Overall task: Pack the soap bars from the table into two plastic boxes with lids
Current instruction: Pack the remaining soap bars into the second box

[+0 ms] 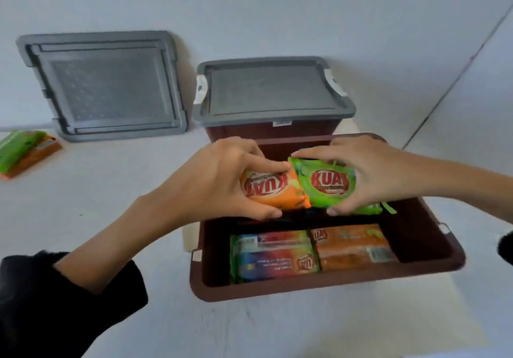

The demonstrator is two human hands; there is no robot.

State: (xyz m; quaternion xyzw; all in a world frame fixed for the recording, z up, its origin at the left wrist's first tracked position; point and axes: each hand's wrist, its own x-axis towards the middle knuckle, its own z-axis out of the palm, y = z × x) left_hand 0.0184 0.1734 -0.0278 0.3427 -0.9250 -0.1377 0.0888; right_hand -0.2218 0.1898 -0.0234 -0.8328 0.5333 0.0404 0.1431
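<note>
While both arms reach in from the lower corners of the head view, the two hands meet above an open brown box (327, 285) that sits on a pale surface (116, 196). The left hand (219, 180), with a black sleeve (55, 299) pushed up the forearm, is closed around an orange soap bar (277, 191), thumb beneath and fingers across the top; the wrapper's red label reads upside down. The right hand (369, 171) grips a green soap bar (324, 185) in the same way, thumb under the near edge, label upright. The two bars touch side by side, held over the far half of the box. More green wrapper shows just under the right hand, but whether it is a separate bar cannot be told.

Inside the box, against the near wall, lie two more bars edge to edge: a multicoloured soap bar (274, 255) on the left and a second orange bar (355, 246) on the right.

Directly behind the open box stands a second brown box (272, 133), closed with a grey lid (272, 91) that has white clips at its sides. To the left, a loose grey lid (102, 85) leans against the wall. At the far left edge of the surface rest a few more wrapped bars (22, 152), green and orange, well apart from the boxes.
</note>
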